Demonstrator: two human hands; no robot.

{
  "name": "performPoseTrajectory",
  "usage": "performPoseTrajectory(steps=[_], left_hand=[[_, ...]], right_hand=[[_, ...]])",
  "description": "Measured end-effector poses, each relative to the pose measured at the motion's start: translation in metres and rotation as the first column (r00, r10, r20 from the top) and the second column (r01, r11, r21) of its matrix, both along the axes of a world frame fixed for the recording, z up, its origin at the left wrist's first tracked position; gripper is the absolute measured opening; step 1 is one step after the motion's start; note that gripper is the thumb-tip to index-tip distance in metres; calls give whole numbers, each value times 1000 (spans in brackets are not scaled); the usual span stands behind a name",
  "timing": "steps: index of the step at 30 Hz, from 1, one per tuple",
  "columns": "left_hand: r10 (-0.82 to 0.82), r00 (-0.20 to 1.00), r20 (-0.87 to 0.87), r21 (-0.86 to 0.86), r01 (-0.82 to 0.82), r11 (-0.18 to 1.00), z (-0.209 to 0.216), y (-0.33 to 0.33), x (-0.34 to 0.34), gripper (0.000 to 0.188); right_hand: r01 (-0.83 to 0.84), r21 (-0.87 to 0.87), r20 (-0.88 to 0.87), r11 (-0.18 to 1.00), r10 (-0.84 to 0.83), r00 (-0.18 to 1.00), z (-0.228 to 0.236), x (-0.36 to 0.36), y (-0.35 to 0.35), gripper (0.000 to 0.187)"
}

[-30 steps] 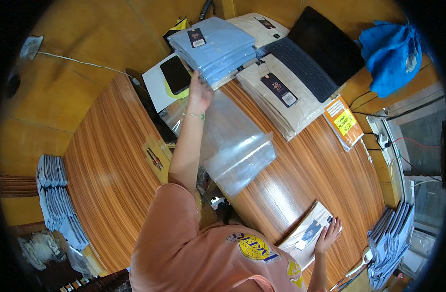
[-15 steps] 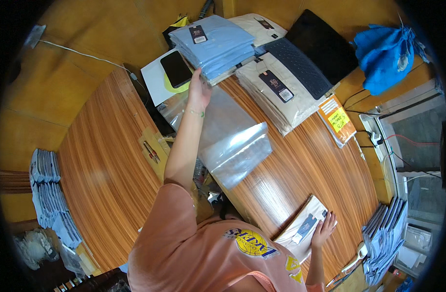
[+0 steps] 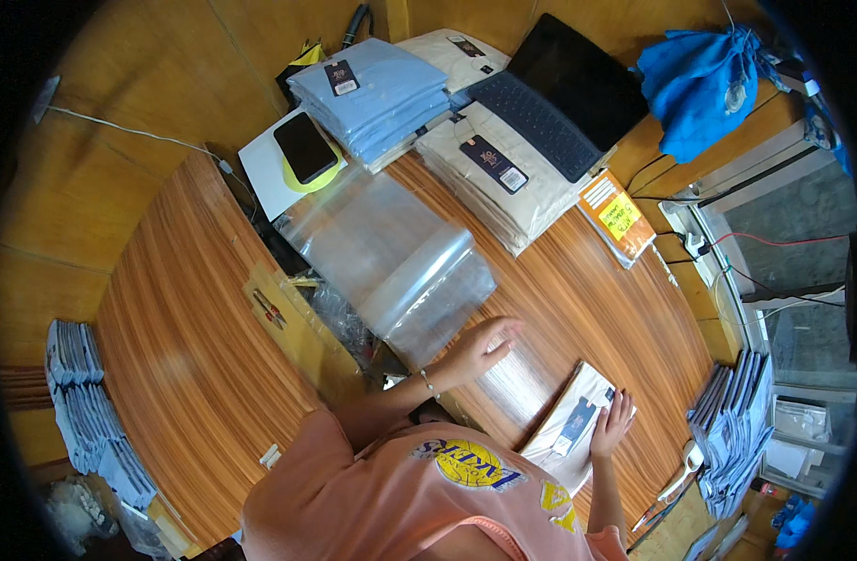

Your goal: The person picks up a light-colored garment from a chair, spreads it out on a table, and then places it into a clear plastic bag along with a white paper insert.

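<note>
One folded cream garment [image 3: 576, 423] is lying toward five o'clock; the right hand [image 3: 613, 425] is resting on it, fingers spread; the left hand [image 3: 478, 354] is hovering at the garment's ten o'clock, thumb apart.

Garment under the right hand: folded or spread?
Folded. The beige garment lies as a compact, straight-edged rectangle on the tabletop, dark tag facing up, right hand resting on it. Can't tell if it's bagged.

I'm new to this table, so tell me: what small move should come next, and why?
Probably bring the left hand rightward to the left edge of the folded cream garment: that hand looks empty and nearby, while the right hand rests on the garment's right side.
</note>
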State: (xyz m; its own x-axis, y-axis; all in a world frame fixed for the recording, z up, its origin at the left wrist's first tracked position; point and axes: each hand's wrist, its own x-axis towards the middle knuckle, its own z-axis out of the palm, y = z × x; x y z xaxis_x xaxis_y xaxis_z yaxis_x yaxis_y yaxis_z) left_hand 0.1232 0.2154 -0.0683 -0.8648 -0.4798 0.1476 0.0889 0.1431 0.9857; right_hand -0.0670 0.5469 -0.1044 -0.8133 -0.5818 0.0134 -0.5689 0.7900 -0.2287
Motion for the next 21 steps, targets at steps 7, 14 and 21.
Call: performPoseTrajectory(steps=[7,14,21], left_hand=[[-422,902,-89,634,378,674,-54,50,3,38],[-669,740,69,620,494,610,-47,119,-2,67],[-713,694,100,905,235,356,-48,136,-16,62]], right_hand=[[-10,0,-27,1000,10,1000,0,0,-1,48],[7,8,5,1000,-7,1000,-6,3,4,48],[516,-661,424,545,-295,856,8,-37,72,43]])
